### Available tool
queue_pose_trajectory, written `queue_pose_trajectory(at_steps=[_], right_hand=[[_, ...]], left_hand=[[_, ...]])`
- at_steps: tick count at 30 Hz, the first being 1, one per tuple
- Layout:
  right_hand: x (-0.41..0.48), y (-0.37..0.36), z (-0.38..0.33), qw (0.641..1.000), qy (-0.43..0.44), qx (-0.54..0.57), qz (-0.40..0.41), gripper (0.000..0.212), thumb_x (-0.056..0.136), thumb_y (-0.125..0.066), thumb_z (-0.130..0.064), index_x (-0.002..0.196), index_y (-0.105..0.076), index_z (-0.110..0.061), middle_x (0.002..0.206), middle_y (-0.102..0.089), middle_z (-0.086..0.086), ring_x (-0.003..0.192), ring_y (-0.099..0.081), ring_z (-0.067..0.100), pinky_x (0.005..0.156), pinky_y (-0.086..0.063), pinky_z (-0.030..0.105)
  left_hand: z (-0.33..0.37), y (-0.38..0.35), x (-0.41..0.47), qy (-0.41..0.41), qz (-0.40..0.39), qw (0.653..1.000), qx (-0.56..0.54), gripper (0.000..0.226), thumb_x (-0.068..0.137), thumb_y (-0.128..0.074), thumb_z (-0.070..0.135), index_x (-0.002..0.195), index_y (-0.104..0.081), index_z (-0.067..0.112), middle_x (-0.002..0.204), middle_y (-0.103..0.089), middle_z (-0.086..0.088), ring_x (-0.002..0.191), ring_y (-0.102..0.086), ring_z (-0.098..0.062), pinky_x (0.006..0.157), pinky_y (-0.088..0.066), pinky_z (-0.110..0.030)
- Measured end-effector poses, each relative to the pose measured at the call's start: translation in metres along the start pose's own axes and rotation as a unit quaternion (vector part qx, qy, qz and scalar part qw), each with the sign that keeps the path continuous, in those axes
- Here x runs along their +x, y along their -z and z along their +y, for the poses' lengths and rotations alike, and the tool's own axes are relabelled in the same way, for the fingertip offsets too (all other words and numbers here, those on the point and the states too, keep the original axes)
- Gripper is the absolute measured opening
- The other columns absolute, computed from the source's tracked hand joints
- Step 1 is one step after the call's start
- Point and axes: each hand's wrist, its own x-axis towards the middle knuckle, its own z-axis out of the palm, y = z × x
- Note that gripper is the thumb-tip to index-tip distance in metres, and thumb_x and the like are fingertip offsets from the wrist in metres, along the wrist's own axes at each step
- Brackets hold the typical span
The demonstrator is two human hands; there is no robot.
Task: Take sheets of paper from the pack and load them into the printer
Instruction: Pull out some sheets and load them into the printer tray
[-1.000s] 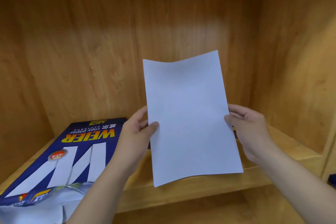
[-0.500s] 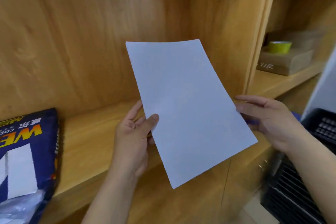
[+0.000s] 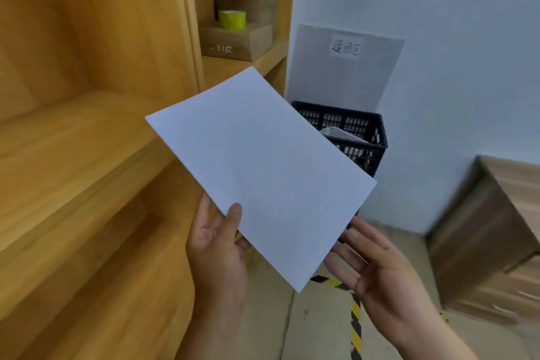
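Observation:
White sheets of paper [image 3: 263, 172] hang tilted in mid-air in front of me, with the long side running from upper left to lower right. My left hand [image 3: 217, 245] pinches the lower left edge, thumb on top. At the lower right edge my right hand [image 3: 371, 266] has its fingers spread, the fingertips just under the paper; I cannot tell whether they touch it. The paper pack and the printer are out of view.
A wooden shelf unit [image 3: 96, 131] fills the left side. On an upper shelf a cardboard box [image 3: 236, 41] carries a yellow-green tape roll [image 3: 232, 19]. A black plastic crate [image 3: 356, 131] stands by the white wall. A wooden cabinet [image 3: 493, 231] is at right. Yellow-black tape [image 3: 355, 318] marks the floor.
The view has swung right, away from the shelf, and the blue paper pack has left the frame. The sheets turned clockwise and flatter. My right hand let go of the edge and opened.

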Motion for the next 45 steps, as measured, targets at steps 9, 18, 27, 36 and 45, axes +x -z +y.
queue_pose_trajectory(at_steps=[9,18,27,36,45], right_hand=[[-0.001,0.087,-0.031,0.984,0.087,0.051,0.145,0.034,0.093,-0.057,-0.006,0.122,-0.067,-0.020,0.110,-0.076,0.009,0.100,-0.073,0.028,0.071,-0.061,0.045],[0.023,0.197,-0.104,0.964,0.174,0.065,0.191,0.045,0.092,-0.056,0.002,0.131,-0.059,-0.021,0.102,-0.078,0.005,0.093,-0.075,0.027,0.069,-0.063,0.047],[0.022,0.354,-0.142,0.937,0.204,0.124,0.253,0.040,0.090,-0.052,0.006,0.110,-0.073,-0.021,0.111,-0.075,0.010,0.099,-0.072,0.031,0.071,-0.063,0.046],[-0.031,0.471,-0.152,0.911,0.208,0.131,0.330,0.042,0.077,-0.059,0.001,0.115,-0.070,-0.015,0.116,-0.073,0.017,0.084,-0.075,0.028,0.061,-0.062,0.040],[-0.022,0.522,-0.169,0.872,0.222,0.135,0.415,0.041,0.082,-0.056,-0.001,0.118,-0.070,-0.015,0.119,-0.071,0.017,0.084,-0.074,0.029,0.060,-0.061,0.039]], left_hand=[[-0.074,-0.089,-0.028,0.076,-0.059,0.995,0.007,0.043,0.100,-0.057,0.002,0.129,-0.064,0.032,0.104,-0.079,0.002,0.083,-0.075,-0.009,0.057,-0.057,-0.020],[-0.152,-0.221,-0.038,0.100,-0.147,0.983,0.038,0.049,0.099,-0.057,0.002,0.143,-0.055,0.023,0.122,-0.074,-0.008,0.110,-0.070,-0.030,0.071,-0.061,-0.036],[-0.236,-0.324,-0.040,0.205,-0.279,0.937,0.038,0.056,0.097,-0.057,-0.002,0.145,-0.051,0.027,0.125,-0.072,-0.008,0.116,-0.068,-0.031,0.089,-0.059,-0.048],[-0.301,-0.422,0.016,0.253,-0.506,0.792,0.229,0.056,0.091,-0.062,-0.001,0.141,-0.055,0.023,0.124,-0.073,-0.013,0.112,-0.070,-0.034,0.080,-0.063,-0.046],[-0.423,-0.525,0.007,0.283,-0.620,0.691,0.242,0.053,0.096,-0.060,0.003,0.142,-0.055,0.029,0.128,-0.072,-0.005,0.115,-0.069,-0.029,0.090,-0.056,-0.045]])
